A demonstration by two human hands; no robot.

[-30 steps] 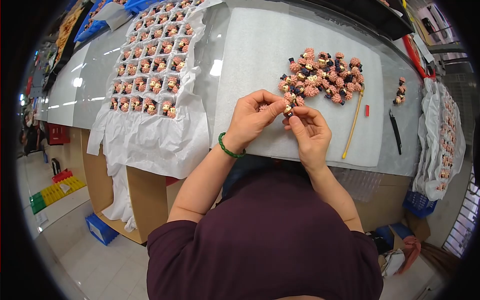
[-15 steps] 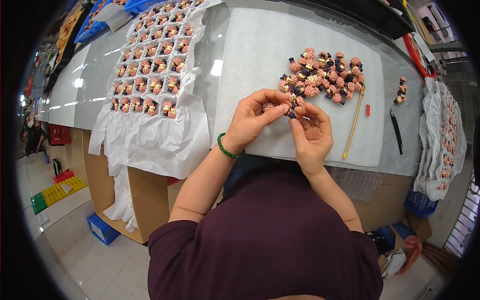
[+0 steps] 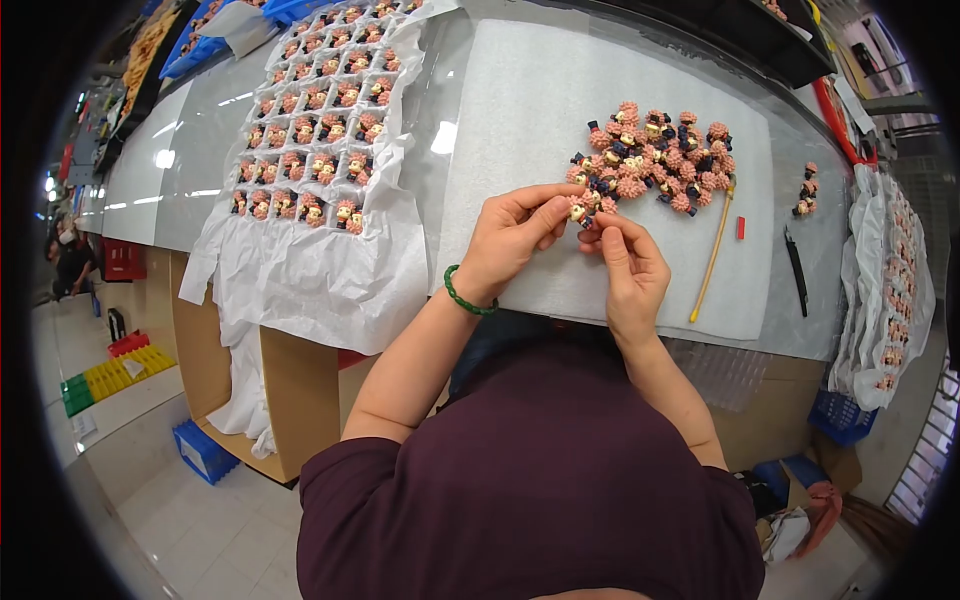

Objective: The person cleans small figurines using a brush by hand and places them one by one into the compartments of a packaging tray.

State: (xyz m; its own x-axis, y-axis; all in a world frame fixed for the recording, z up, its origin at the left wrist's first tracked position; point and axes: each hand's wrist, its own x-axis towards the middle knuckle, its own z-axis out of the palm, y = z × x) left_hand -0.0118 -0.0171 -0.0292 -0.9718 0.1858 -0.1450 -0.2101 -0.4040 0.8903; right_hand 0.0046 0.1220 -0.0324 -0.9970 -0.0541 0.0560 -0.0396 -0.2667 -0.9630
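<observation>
Between thumb and forefinger, my left hand [image 3: 518, 236] holds a small pink-haired figurine [image 3: 581, 210] with a pale face and dark body. My right hand [image 3: 632, 268] pinches the same figurine from the other side, its fingertips close to those of my left. Just beyond my hands, a heap of similar figurines [image 3: 660, 160] lies on the white foam sheet [image 3: 520, 100]. A yellow-handled stick [image 3: 712, 260] and a small red piece [image 3: 740, 228] lie at the right of the heap.
A paper-lined compartment tray [image 3: 320, 130] of figurines stands at left. On the right are a black pen-like tool [image 3: 796, 270], a few figurines in a row [image 3: 806, 190] and another wrapped tray [image 3: 880, 290]. A cardboard box [image 3: 300, 400] sits below the table's left part.
The figurine between my fingers has turned so its face now shows. The whole view has shifted slightly, moving the table items a little right and down.
</observation>
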